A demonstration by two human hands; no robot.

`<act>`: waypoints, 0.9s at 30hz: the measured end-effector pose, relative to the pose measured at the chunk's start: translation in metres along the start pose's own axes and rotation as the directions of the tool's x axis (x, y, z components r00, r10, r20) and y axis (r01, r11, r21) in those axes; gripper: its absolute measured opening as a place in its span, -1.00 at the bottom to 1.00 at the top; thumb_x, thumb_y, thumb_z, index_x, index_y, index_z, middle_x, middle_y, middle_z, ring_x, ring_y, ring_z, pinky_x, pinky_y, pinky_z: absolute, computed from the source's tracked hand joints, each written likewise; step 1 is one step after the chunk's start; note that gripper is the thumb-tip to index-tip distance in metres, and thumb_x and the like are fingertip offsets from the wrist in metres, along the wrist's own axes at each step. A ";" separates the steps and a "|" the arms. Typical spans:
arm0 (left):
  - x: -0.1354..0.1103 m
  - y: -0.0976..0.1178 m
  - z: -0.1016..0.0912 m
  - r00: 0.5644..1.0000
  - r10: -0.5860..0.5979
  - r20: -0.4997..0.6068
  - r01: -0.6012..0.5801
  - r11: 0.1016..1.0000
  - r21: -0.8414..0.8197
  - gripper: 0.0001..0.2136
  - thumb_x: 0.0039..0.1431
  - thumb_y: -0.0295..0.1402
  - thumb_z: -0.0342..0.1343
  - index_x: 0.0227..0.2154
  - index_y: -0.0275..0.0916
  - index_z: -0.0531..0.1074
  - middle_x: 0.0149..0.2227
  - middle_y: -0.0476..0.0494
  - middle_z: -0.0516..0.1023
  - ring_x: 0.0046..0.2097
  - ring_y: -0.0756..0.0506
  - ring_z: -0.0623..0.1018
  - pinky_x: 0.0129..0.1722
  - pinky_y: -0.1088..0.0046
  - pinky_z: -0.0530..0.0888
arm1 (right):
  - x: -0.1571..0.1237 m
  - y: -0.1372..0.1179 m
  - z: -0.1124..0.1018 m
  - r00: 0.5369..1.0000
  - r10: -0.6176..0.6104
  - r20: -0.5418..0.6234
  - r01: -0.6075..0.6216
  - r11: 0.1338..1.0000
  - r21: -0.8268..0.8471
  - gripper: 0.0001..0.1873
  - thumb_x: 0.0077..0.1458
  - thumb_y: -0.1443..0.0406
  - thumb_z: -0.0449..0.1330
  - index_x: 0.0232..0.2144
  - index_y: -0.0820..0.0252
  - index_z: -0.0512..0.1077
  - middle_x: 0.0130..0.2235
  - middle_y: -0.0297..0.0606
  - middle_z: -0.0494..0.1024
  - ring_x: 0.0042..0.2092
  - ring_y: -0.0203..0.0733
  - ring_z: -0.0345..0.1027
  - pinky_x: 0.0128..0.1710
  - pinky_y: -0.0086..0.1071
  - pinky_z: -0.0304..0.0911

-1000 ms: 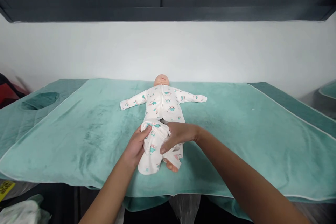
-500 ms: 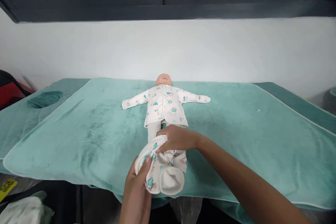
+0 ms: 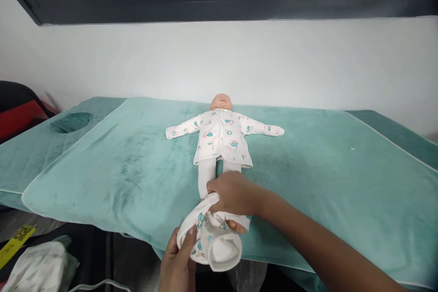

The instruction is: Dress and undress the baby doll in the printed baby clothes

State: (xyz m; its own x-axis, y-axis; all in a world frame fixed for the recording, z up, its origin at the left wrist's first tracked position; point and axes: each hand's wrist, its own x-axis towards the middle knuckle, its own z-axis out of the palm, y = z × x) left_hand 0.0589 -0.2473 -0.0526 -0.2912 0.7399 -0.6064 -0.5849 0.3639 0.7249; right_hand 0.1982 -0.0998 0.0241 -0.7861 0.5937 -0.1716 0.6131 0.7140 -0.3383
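Observation:
A baby doll (image 3: 221,134) lies on its back, head toward the wall and arms spread. It wears a white printed jacket over pale legs. Patterned white baby pants (image 3: 208,237) are bunched around the doll's lower legs, with one cuff opening facing me. My left hand (image 3: 179,255) grips the pants' left edge, thumb on top. From the right, my right hand (image 3: 234,194) pinches the waistband beside the doll's shins. Toes of one doll foot (image 3: 236,226) show below my right hand; the other foot is hidden in the cloth.
A green velvety cover (image 3: 325,182) spreads over the bed, which has a face hole (image 3: 71,122) at the left. Behind it stand a white wall and a dark window frame (image 3: 219,7). At lower left are folded cloth (image 3: 37,264), a yellow tag (image 3: 17,244) and a cable.
Doll toes now show at the right side of the pants. My right hand and the pants sit slightly lower and farther right in view, and the whole view has shifted a little.

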 end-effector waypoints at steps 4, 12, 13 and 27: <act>-0.013 0.010 0.008 0.996 -0.059 -0.068 0.053 0.995 -0.087 -0.56 -0.15 -0.27 0.42 -0.16 -0.30 0.52 -0.24 -0.24 0.66 -0.15 -0.27 0.64 -0.24 0.35 0.59 | -0.002 -0.001 -0.005 0.999 -0.018 0.029 0.017 0.999 0.037 -0.65 0.03 0.01 0.25 -0.31 0.15 0.51 -0.43 -0.31 0.54 -0.39 -0.23 0.33 -0.44 -0.39 -0.08; -0.019 0.014 0.021 0.992 -0.120 -0.046 0.107 0.968 -0.227 -0.71 0.00 -0.42 0.29 -0.16 -0.27 0.53 -0.20 -0.26 0.64 -0.16 -0.22 0.64 -0.19 0.37 0.59 | -0.002 -0.002 -0.005 0.999 -0.007 0.042 0.006 1.000 0.011 -0.65 0.07 0.00 0.21 -0.28 0.14 0.50 -0.41 -0.29 0.54 -0.36 -0.19 0.35 -0.44 -0.39 -0.11; -0.020 0.014 0.021 0.993 -0.102 -0.051 0.088 0.970 -0.227 -0.70 -0.03 -0.39 0.31 -0.17 -0.28 0.53 -0.21 -0.25 0.64 -0.17 -0.22 0.64 -0.21 0.37 0.59 | -0.002 -0.002 -0.004 0.999 -0.010 0.039 0.010 1.000 0.005 -0.63 0.08 -0.01 0.20 -0.29 0.15 0.49 -0.41 -0.28 0.55 -0.36 -0.19 0.35 -0.44 -0.39 -0.11; -0.010 0.022 0.037 0.987 0.144 -0.068 -0.146 0.989 -0.027 -0.51 -0.18 -0.15 0.37 -0.17 -0.28 0.50 -0.37 -0.11 0.60 -0.41 -0.10 0.56 -0.46 0.49 0.44 | -0.010 0.007 -0.009 0.998 -0.015 0.066 -0.006 0.952 0.307 -0.69 0.19 0.07 0.12 -0.18 0.15 0.44 -0.24 -0.28 0.56 -0.25 -0.17 0.37 -0.34 -0.39 0.05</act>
State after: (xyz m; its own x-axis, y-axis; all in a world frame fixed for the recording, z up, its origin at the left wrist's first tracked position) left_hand 0.0768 -0.2254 -0.0184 -0.4228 0.7444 -0.5168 -0.5564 0.2369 0.7964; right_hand 0.2109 -0.0973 0.0313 -0.7988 0.5572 -0.2269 0.5638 0.5618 -0.6053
